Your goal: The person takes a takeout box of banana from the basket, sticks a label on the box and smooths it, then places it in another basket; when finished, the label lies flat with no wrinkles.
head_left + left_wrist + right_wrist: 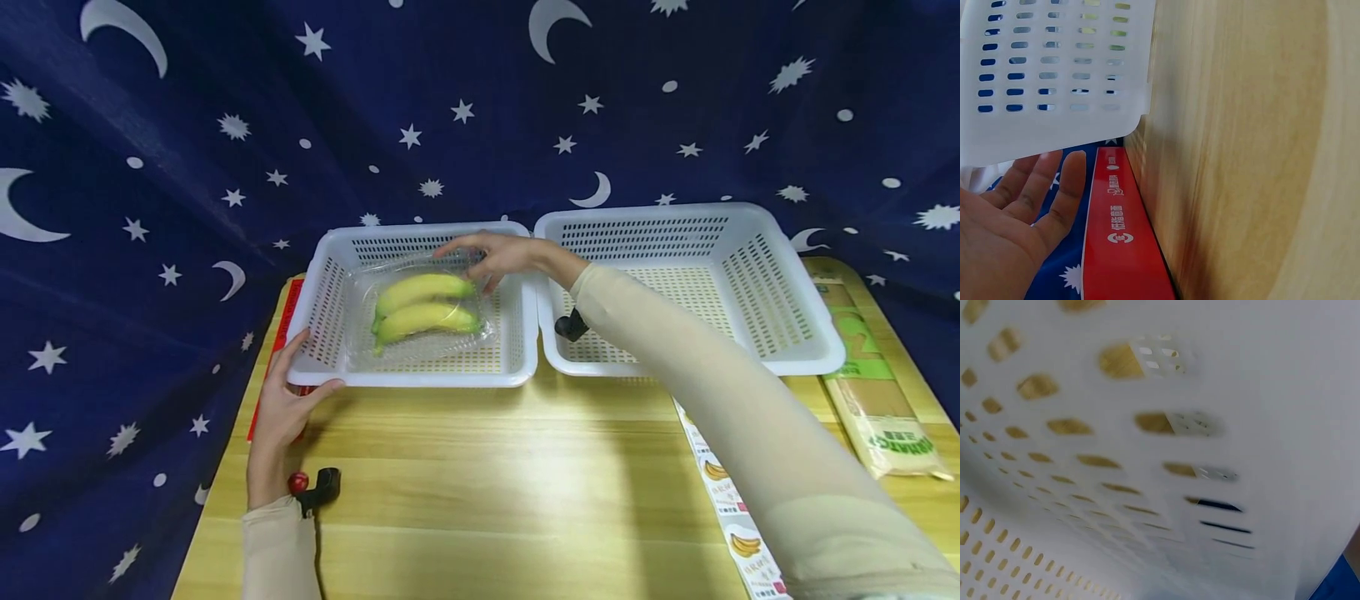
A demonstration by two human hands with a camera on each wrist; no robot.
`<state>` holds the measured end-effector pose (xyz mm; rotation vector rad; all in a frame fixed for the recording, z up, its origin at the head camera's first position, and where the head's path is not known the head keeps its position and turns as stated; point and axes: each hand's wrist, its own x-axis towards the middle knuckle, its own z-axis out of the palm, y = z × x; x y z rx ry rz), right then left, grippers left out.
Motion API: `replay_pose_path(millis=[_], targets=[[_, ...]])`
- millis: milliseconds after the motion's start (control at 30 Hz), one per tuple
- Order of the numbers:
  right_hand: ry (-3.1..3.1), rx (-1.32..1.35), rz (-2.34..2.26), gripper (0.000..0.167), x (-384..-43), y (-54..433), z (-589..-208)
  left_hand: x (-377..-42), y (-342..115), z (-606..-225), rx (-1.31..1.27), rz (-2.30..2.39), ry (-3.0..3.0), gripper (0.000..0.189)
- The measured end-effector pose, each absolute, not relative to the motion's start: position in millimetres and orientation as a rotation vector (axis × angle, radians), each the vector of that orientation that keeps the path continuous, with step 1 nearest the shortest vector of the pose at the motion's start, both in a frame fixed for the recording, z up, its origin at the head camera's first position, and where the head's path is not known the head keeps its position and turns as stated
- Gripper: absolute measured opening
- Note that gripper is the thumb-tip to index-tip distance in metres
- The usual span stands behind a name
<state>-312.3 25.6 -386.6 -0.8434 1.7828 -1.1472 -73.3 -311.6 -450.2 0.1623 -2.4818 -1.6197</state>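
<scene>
Two yellow-green bananas (427, 321) lie side by side in a clear plastic clamshell box (360, 350) in the left white basket (427, 380). My right hand (502, 254) reaches over the box's back right corner, fingers spread and overlapping it. At the left basket's front left corner is my left hand (285, 408), its thumb along the front and a finger up the left side. The left wrist view has the fingers of that hand (1029, 206) fairly straight, right at the basket rim (1054, 147). Only perforated basket wall (1297, 425) fills most of the right wrist view.
Another white basket (810, 354) stands on the right. A green and tan packet (877, 392) lies beyond it. In front runs a strip of banana labels (723, 492). A red box (1119, 250) lies beside the left basket. A small red ball (298, 482) sits near the left wrist.
</scene>
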Motion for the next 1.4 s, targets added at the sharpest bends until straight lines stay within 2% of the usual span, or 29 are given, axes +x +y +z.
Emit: replay_pose_path(millis=[467,867,1167,1400], targets=[[1.72,-0.843,-1.233,0.06,-311,33,-386,-72,-310,-449,0.162,-1.614,-2.499,0.091],[1.731,-0.779,-1.316,0.057,-297,52,-352,-69,-309,-447,0.173,-1.568,-2.529,0.094],[1.758,-0.785,-1.37,0.057,-278,88,-324,-67,-309,-448,0.189,-1.566,-2.527,0.097],[1.725,-0.837,-1.427,0.057,-251,117,-311,-67,-310,-447,0.186,-1.542,-2.54,0.096]])
